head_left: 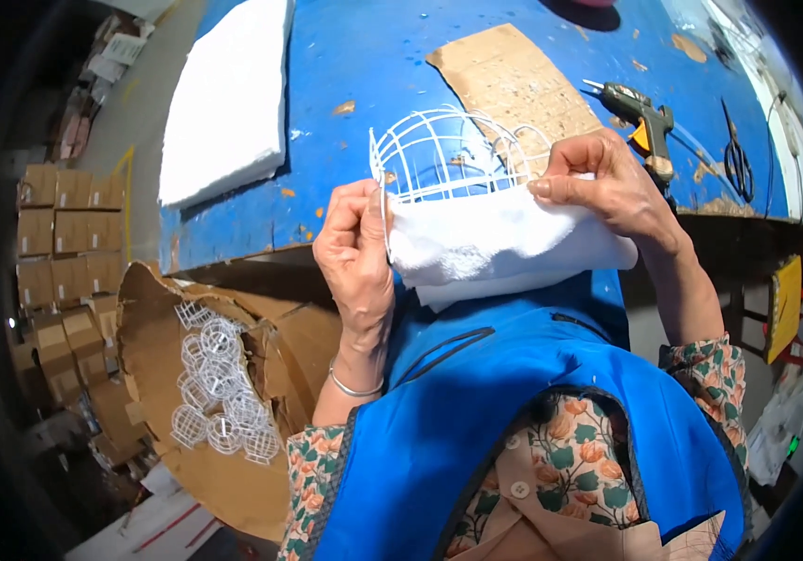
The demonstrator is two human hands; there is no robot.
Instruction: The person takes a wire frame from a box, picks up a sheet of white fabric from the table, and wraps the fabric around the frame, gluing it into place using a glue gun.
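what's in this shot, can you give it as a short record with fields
left hand: left hand pinches the left edge of the white fleece pad against the white wire cage
right hand: right hand presses the pad's top edge onto the cage's right side
surface: blue worktable, paint chipped
on table: white foam sheet, cardboard piece, glue gun, scissors
lower left: open cardboard box holding more wire cages
clothing: blue apron over a floral shirt

glue gun (643,120) near right hand (607,182)
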